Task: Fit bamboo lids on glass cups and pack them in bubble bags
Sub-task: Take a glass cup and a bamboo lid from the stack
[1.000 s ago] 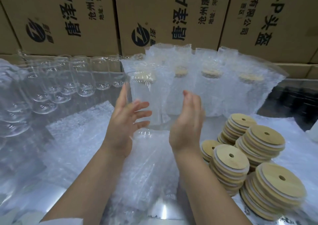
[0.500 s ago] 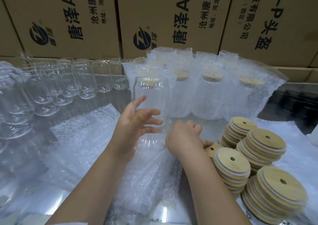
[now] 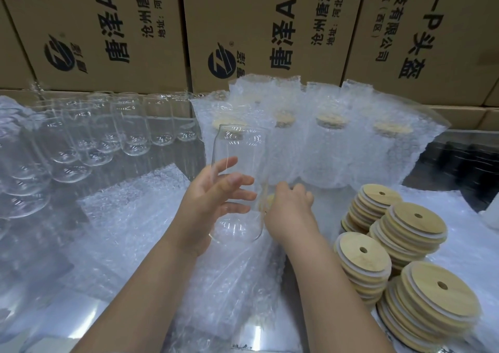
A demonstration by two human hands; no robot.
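Observation:
My left hand holds a clear glass cup upright above a flat pile of bubble bags, fingers spread round its side. My right hand is just right of the cup's lower half, its fingers curled down onto a bamboo lid. Only a yellow edge of that lid shows beside the glass. Stacks of bamboo lids with white seals and a centre hole lie to the right.
Several empty glass cups stand in rows at the back left. Lidded cups in bubble bags stand behind my hands. Printed cardboard boxes wall off the back. More bubble wrap lies at the left.
My right hand left the cup's side and dropped right to the lids, then closed on one. My left hand kept the cup and lowered it slightly toward me.

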